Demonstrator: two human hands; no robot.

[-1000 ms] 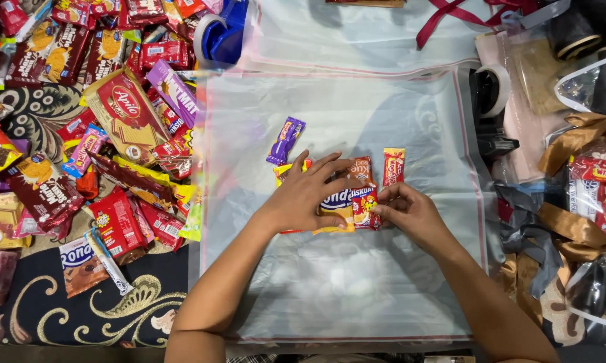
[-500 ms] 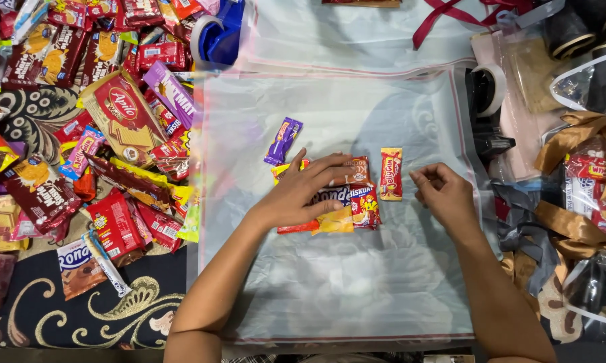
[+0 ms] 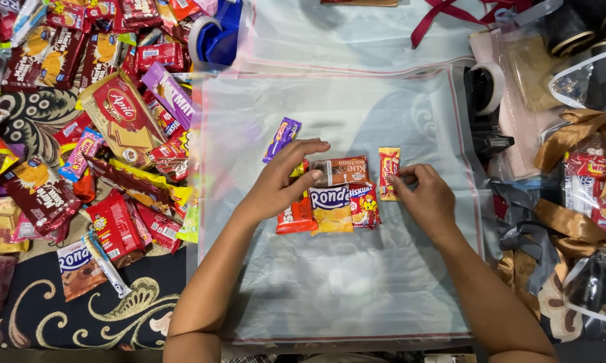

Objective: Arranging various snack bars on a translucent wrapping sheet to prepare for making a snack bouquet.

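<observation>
Closest to us, our two forearms reach out over the clear plastic sheet (image 3: 330, 282), which lies flat on the patterned cloth. Our left hand (image 3: 279, 185) rests on the small cluster of snack packets (image 3: 336, 198) at the middle of the sheet, fingers spread and pressing down on the brown packet (image 3: 342, 170) and the red one beneath, not closed around anything. Our right hand (image 3: 427, 198) sits just beside the cluster, fingertips pinched on the edge of the upright orange packet (image 3: 388, 173). To do this well, we judge that the left hand should keep the group pinned flat while the right nudges the orange packet flush against its neighbours, edges parallel and not overlapping, so the crinkly wrappers don't slide on the slick plastic. Just beyond the left fingers, a purple bar (image 3: 282, 138) lies tilted, apart from the cluster. Farther left, a heap of assorted snacks (image 3: 81, 134) covers the cloth; a blue tape dispenser (image 3: 215, 33) sits at the far edge.
</observation>
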